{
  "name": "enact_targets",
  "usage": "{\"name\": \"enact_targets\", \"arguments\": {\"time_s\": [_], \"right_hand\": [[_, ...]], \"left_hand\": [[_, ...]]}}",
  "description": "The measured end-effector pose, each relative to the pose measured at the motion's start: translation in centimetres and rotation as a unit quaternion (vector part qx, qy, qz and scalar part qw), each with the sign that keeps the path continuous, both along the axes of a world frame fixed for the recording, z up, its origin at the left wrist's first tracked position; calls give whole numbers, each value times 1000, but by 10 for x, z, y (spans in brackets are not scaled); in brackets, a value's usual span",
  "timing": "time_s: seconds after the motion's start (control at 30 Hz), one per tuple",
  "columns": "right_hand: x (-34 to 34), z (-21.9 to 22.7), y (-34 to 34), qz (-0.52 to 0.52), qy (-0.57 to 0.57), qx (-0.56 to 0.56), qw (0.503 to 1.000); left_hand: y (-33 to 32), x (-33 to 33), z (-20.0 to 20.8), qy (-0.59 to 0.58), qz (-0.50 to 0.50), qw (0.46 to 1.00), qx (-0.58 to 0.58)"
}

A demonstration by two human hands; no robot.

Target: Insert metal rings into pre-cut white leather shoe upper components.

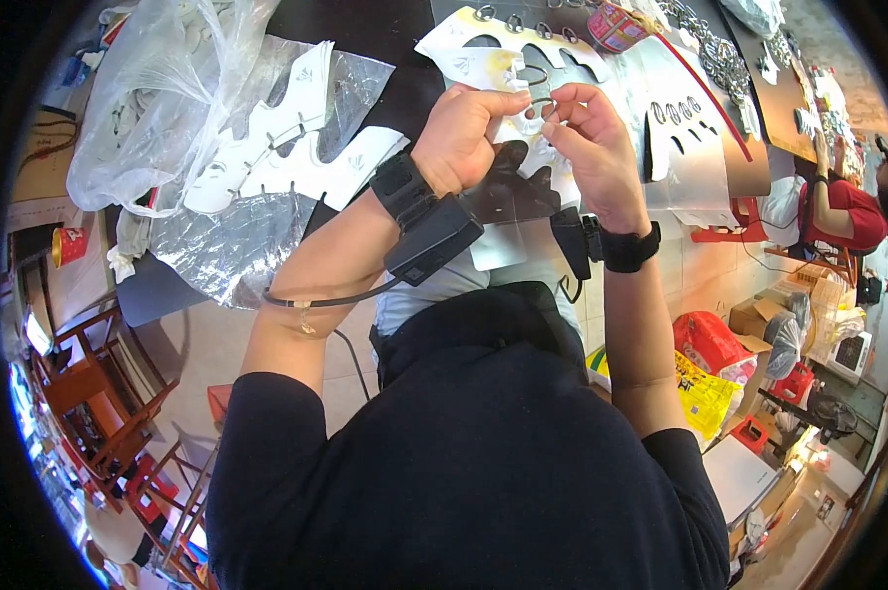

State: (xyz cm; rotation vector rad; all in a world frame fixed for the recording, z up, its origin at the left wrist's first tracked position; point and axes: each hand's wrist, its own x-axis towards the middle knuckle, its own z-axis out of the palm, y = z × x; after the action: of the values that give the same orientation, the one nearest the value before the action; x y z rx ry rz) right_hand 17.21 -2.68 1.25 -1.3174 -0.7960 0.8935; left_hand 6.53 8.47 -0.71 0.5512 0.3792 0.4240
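Observation:
My left hand point(461, 136) is closed in a pinch, its thumb pressed on the edge of a small white cut piece point(516, 126). Close beside it, my right hand point(598, 143) pinches a thin dark metal ring point(542, 102) between thumb and fingertips, at the white piece's edge. How ring and piece are joined is hidden by the fingers. Just beyond my hands lies a white cut-out panel point(451, 41) with yellowish stains and curved openings. Several metal rings point(516, 24) sit along its far edge.
More white cut pieces point(351, 172) lie on clear plastic at the left, beside a crumpled plastic bag point(154, 93). At the right are a round tin point(616, 28), a red strip point(705, 93), oval rings point(675, 111) and a metal chain heap point(710, 49). A person in red point(857, 211) sits farther right.

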Motion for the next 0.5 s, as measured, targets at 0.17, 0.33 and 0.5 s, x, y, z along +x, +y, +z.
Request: {"name": "enact_targets", "arguments": {"time_s": [0.17,0.33,0.5], "right_hand": [[1,-2,0,-2,-1,0,1000],[0,-1,0,-10,-8,-14,1000],[0,-1,-1,-16,-5,-20,1000]], "left_hand": [[-1,1,-2,-4,8,1000,8],[-1,1,-3,4,10,1000,19],[-3,1,0,-5,27,999,-21]]}}
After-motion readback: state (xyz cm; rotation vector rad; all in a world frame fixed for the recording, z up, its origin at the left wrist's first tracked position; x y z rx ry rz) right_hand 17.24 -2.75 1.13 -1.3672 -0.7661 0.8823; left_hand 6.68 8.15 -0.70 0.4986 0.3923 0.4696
